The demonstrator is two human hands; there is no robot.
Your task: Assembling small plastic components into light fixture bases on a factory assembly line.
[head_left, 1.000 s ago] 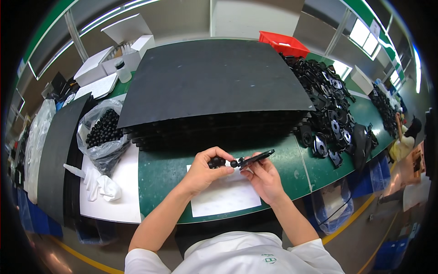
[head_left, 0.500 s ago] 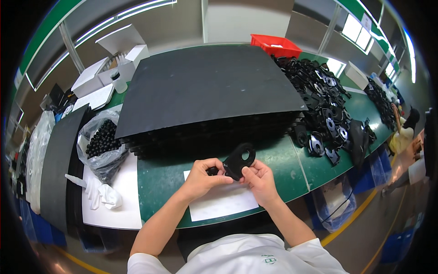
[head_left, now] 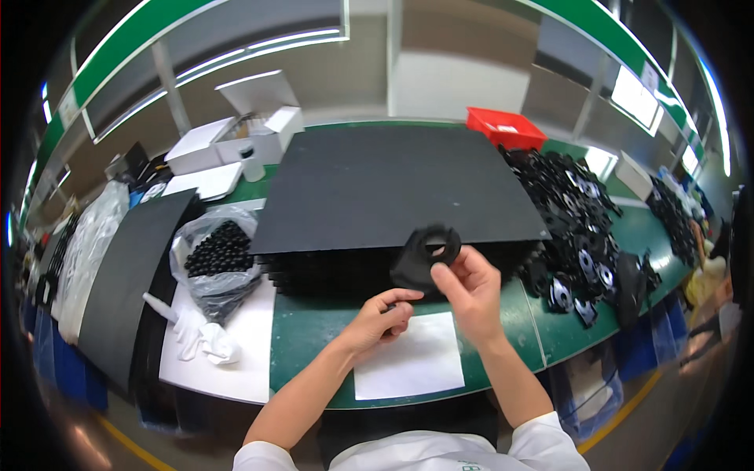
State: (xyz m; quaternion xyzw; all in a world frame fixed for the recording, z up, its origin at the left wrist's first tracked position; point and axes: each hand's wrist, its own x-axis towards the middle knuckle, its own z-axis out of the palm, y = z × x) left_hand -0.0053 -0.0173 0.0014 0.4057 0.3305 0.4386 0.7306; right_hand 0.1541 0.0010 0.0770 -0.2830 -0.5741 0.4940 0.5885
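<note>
My right hand (head_left: pixel 473 292) pinches a black part (head_left: pixel 410 265) with a round hole through its upper end. The part is tilted and slightly blurred, held up before the front edge of a stack of black sheets (head_left: pixel 393 188). Just below and left of it is my left hand (head_left: pixel 377 323), its fingers curled in and the index finger reaching toward the part's lower edge. A bit of something dark shows between those fingers, too small to name. Beneath both hands a white sheet of paper (head_left: pixel 412 365) lies on the green table (head_left: pixel 314 330).
Left of the stack stands a clear bag of black balls (head_left: pixel 218 251), with white gloves (head_left: pixel 212 344) in front. A heap of black parts (head_left: pixel 577 220) covers the right side. Behind are a red bin (head_left: pixel 503 129), white boxes (head_left: pixel 204 145) and a bottle (head_left: pixel 251 166).
My right hand has lifted the black part up and away from my left hand, which earlier touched it. My left fingers have curled in more. The whole view has shifted.
</note>
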